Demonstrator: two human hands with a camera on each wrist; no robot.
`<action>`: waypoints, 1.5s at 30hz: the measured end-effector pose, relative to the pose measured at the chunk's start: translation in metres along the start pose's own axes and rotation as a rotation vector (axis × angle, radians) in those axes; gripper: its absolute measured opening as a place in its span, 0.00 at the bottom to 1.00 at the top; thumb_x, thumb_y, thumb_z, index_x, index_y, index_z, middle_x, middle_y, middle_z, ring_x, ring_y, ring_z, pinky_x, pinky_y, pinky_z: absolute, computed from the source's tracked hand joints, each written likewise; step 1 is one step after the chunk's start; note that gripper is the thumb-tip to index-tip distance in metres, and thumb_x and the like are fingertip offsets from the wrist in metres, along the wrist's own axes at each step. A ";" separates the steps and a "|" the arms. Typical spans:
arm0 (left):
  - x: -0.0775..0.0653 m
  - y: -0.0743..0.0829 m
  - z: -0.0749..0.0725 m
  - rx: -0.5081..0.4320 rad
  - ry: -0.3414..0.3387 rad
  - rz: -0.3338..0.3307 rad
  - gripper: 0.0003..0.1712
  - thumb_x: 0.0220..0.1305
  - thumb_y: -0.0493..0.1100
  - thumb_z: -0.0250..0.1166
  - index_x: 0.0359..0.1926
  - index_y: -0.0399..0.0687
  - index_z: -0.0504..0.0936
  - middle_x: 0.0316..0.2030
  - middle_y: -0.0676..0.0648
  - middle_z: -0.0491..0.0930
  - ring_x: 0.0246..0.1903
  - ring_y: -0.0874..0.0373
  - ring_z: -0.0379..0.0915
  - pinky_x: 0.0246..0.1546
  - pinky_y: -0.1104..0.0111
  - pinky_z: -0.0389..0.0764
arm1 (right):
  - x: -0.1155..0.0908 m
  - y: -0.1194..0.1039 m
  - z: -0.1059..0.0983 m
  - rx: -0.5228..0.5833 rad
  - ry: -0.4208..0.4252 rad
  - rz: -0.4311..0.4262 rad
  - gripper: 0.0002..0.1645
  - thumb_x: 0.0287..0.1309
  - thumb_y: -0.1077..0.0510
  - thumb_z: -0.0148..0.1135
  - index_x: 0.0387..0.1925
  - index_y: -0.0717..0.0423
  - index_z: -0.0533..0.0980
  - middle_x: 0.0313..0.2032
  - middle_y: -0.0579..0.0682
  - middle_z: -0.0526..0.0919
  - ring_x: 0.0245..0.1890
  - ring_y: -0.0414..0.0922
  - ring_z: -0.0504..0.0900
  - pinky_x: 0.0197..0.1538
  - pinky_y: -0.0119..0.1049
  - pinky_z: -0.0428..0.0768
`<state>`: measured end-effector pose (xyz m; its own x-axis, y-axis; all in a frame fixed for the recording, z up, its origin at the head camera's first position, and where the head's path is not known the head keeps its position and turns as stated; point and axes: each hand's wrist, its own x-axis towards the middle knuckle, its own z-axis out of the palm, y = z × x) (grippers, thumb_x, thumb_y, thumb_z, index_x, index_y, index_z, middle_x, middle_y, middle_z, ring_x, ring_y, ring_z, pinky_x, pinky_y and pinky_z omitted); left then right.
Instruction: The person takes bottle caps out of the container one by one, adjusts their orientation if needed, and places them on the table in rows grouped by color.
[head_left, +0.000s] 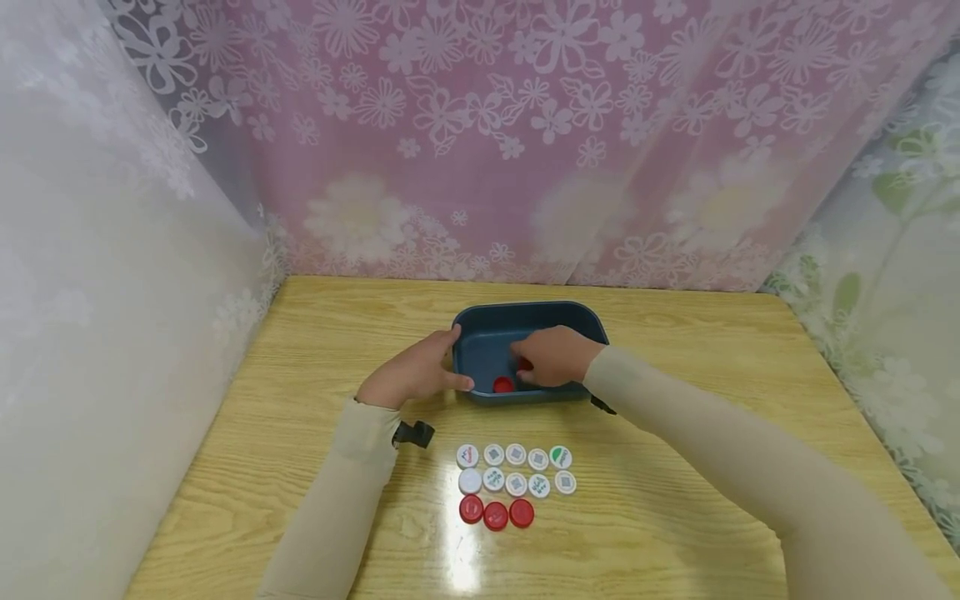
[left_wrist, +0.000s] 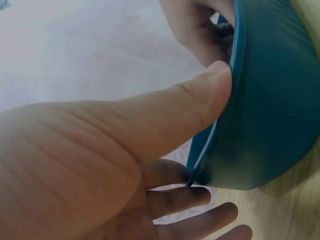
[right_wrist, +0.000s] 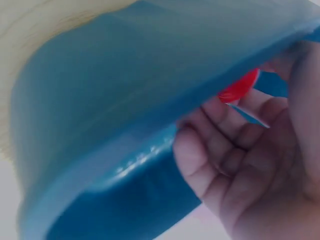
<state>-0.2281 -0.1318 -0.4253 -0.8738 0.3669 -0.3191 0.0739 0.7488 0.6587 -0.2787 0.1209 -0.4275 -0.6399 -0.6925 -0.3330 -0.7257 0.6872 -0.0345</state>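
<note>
A dark blue rectangular tub (head_left: 480,354) stands on the table. My left hand (head_left: 416,371) is at its left end; in the left wrist view the thumb presses the rim and the other fingers are spread, the index touching the rim. Inside the tub, my right hand (head_left: 557,356) pinches a red bottle cap (right_wrist: 240,89), partly hidden by the rim in the right wrist view. Another red bottle cap (head_left: 502,385) lies at the tub's front wall, left of the right hand.
In front of the tub, white bottle caps (head_left: 515,454), some printed, lie in two rows on the wooden table (head_left: 675,492). A shorter row of red bottle caps (head_left: 496,516) lies nearer. Floral curtains (head_left: 480,142) border the table's back and sides.
</note>
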 end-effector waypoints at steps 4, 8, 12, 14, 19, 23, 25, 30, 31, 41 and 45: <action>-0.001 0.000 0.000 0.002 0.002 -0.004 0.58 0.66 0.53 0.74 0.84 0.49 0.46 0.82 0.44 0.48 0.80 0.48 0.44 0.77 0.51 0.55 | -0.019 0.003 -0.004 0.035 0.130 -0.045 0.11 0.68 0.49 0.68 0.37 0.49 0.76 0.27 0.43 0.74 0.26 0.41 0.70 0.32 0.38 0.71; 0.000 -0.001 0.000 0.002 -0.004 -0.001 0.58 0.66 0.53 0.74 0.84 0.49 0.46 0.82 0.44 0.47 0.80 0.47 0.44 0.77 0.50 0.55 | -0.040 0.000 -0.004 0.130 0.235 -0.030 0.13 0.63 0.55 0.73 0.46 0.53 0.79 0.33 0.43 0.79 0.30 0.41 0.74 0.37 0.38 0.76; 0.000 -0.002 0.000 0.005 -0.010 0.005 0.58 0.66 0.53 0.73 0.84 0.49 0.46 0.82 0.43 0.47 0.80 0.46 0.44 0.76 0.49 0.56 | -0.064 -0.014 0.001 0.264 0.323 -0.005 0.20 0.62 0.55 0.74 0.53 0.54 0.79 0.40 0.42 0.83 0.37 0.44 0.82 0.43 0.38 0.82; 0.000 -0.003 0.000 0.008 -0.007 0.004 0.58 0.66 0.52 0.74 0.84 0.49 0.46 0.82 0.43 0.47 0.80 0.46 0.44 0.76 0.49 0.57 | -0.077 -0.024 0.005 0.293 0.373 -0.041 0.20 0.62 0.55 0.75 0.52 0.52 0.79 0.43 0.42 0.83 0.42 0.43 0.82 0.46 0.37 0.83; 0.001 -0.004 -0.001 0.006 -0.009 0.006 0.58 0.67 0.52 0.73 0.84 0.49 0.45 0.82 0.43 0.47 0.80 0.46 0.44 0.76 0.49 0.56 | -0.109 -0.049 0.016 0.309 0.477 -0.128 0.18 0.58 0.58 0.77 0.47 0.49 0.78 0.44 0.40 0.79 0.43 0.40 0.79 0.47 0.34 0.82; 0.002 -0.003 0.000 0.014 -0.015 0.016 0.58 0.67 0.52 0.73 0.84 0.48 0.45 0.82 0.42 0.47 0.80 0.46 0.44 0.77 0.50 0.55 | -0.133 -0.061 0.027 0.295 0.503 -0.115 0.19 0.56 0.58 0.78 0.47 0.48 0.79 0.42 0.37 0.81 0.41 0.37 0.78 0.46 0.36 0.83; 0.003 -0.003 -0.001 0.019 -0.010 0.012 0.58 0.67 0.52 0.73 0.84 0.47 0.45 0.82 0.42 0.47 0.80 0.46 0.44 0.77 0.50 0.55 | -0.140 -0.064 0.033 0.256 0.505 -0.118 0.18 0.56 0.56 0.79 0.46 0.48 0.81 0.41 0.37 0.83 0.41 0.37 0.79 0.48 0.39 0.82; 0.002 -0.001 -0.001 0.011 -0.011 0.007 0.58 0.67 0.51 0.73 0.84 0.48 0.45 0.82 0.42 0.47 0.80 0.46 0.43 0.77 0.50 0.55 | -0.153 -0.069 0.047 0.195 0.523 -0.123 0.18 0.52 0.55 0.81 0.44 0.47 0.83 0.41 0.36 0.86 0.42 0.38 0.81 0.51 0.45 0.81; 0.002 0.000 -0.001 0.010 -0.013 0.007 0.58 0.67 0.52 0.73 0.84 0.48 0.45 0.82 0.42 0.47 0.80 0.46 0.43 0.77 0.50 0.55 | -0.155 -0.071 0.050 0.196 0.523 -0.121 0.18 0.51 0.55 0.82 0.44 0.47 0.83 0.41 0.36 0.87 0.42 0.38 0.82 0.50 0.45 0.81; 0.000 0.000 -0.001 -0.003 -0.021 0.011 0.58 0.67 0.52 0.73 0.84 0.48 0.44 0.82 0.43 0.45 0.80 0.46 0.43 0.77 0.49 0.55 | -0.168 -0.090 0.085 0.051 0.617 -0.301 0.18 0.48 0.51 0.84 0.39 0.42 0.82 0.37 0.35 0.85 0.38 0.36 0.80 0.46 0.37 0.79; 0.000 0.000 0.000 -0.015 -0.021 0.013 0.58 0.67 0.51 0.73 0.84 0.48 0.45 0.82 0.43 0.46 0.80 0.46 0.44 0.77 0.49 0.55 | -0.166 -0.096 0.095 -0.058 0.601 -0.343 0.15 0.49 0.47 0.83 0.35 0.41 0.84 0.34 0.36 0.84 0.35 0.37 0.78 0.42 0.33 0.77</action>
<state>-0.2284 -0.1319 -0.4256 -0.8625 0.3882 -0.3246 0.0778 0.7356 0.6730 -0.0787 0.1915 -0.4587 -0.3893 -0.8812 0.2681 -0.9134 0.4069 0.0110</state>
